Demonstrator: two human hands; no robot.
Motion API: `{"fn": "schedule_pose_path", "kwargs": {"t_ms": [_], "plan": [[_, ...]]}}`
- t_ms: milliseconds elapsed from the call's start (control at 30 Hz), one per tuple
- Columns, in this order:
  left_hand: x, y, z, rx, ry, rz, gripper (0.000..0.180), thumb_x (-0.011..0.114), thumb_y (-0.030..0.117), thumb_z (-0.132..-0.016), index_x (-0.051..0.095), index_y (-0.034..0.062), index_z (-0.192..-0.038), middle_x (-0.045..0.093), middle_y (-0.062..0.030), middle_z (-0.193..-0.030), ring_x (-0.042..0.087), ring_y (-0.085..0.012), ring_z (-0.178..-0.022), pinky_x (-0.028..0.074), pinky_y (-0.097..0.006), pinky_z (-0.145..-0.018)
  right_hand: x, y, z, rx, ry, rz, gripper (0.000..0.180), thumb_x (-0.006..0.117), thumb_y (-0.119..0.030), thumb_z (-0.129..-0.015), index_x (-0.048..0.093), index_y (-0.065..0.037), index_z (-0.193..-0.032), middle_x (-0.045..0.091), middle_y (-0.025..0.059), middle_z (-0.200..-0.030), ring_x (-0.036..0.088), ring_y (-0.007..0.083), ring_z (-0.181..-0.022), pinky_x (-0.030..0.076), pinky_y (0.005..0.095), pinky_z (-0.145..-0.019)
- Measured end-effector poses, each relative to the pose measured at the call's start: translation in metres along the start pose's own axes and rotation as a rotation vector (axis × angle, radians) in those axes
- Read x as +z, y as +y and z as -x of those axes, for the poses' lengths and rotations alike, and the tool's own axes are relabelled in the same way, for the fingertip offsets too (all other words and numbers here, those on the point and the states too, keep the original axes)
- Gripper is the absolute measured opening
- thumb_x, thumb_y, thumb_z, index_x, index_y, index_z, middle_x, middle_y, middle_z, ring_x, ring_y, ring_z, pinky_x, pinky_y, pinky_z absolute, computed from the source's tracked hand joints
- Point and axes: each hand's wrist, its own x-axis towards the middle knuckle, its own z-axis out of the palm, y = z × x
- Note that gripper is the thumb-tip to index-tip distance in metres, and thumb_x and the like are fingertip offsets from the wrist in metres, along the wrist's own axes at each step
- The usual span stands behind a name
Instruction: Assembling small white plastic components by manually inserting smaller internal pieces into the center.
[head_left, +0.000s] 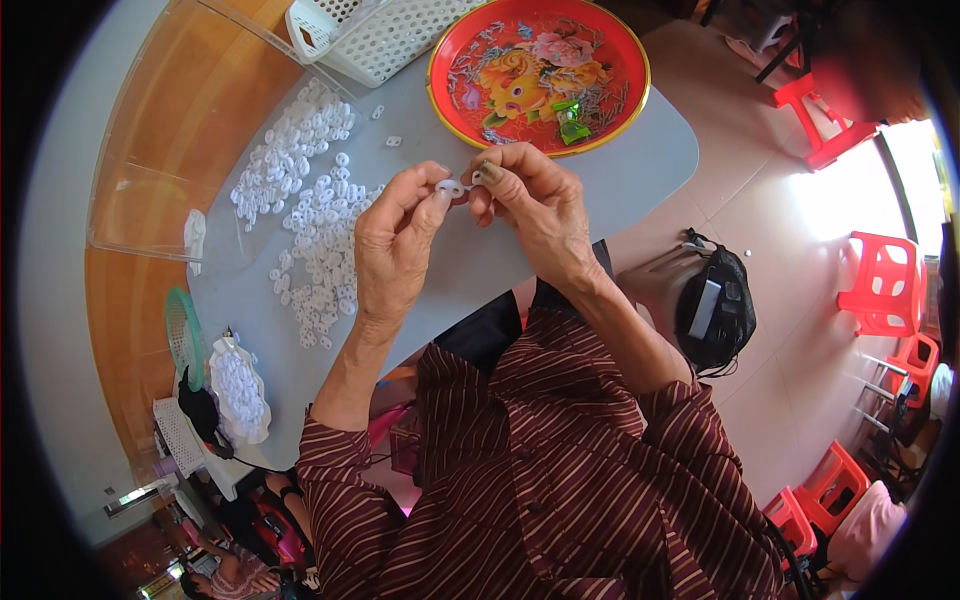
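Over the grey table, my left hand [392, 245] pinches a small white oval plastic piece [450, 188] between thumb and fingertips. Close against it, my right hand [545, 215] holds a second small white part [478, 178] between thumb and index finger; its exact kind is too small to tell. Loose white plastic pieces [325, 235] of the same look lie in heaps left of my left hand. Beyond my right hand stands a round red tray [440, 88] with a flower pattern and gold rim, holding many small grey slender bits and a green wrapper [570, 122].
White perforated baskets [385, 50] stand at the far edge. A clear plastic sheet or box [130, 170] lies far left. Nearer are a green-rimmed sieve [184, 335] and a white bag of pieces [240, 390]. Right, on the floor, are a black bag [715, 310] and red stools [882, 285].
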Motion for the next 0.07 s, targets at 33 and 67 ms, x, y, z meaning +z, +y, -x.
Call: {"fn": "schedule_pose_path", "kwargs": {"t_ms": [33, 67], "plan": [[-0.0016, 0.0, -0.0007, -0.01, -0.011, -0.009, 0.018, 0.056, 0.009, -0.091, 0.058, -0.0015, -0.106, 0.063, -0.006, -0.089, 0.06, -0.0107, -0.084, 0.047, -0.023, -0.076, 0.0, -0.0002, 0.0001, 0.0, -0.004, -0.018, 0.014, 0.054, -0.012, -0.094, 0.058, -0.001, -0.102, 0.062, 0.0073, -0.094, 0.058, 0.0104, -0.075, 0.048, 0.0244, -0.066], [-0.0015, -0.0003, -0.0006, -0.01, -0.012, -0.009, 0.018, 0.056, 0.009, -0.091, 0.058, -0.0015, -0.106, 0.063, -0.006, -0.089, 0.06, -0.0107, -0.084, 0.047, -0.023, -0.076, -0.0002, 0.0007, 0.0002, 0.0, -0.007, -0.035, 0.015, 0.054, -0.012, -0.093, 0.058, -0.001, -0.103, 0.062, 0.0072, -0.094, 0.059, 0.0107, -0.076, 0.048, 0.0245, -0.066]]}}
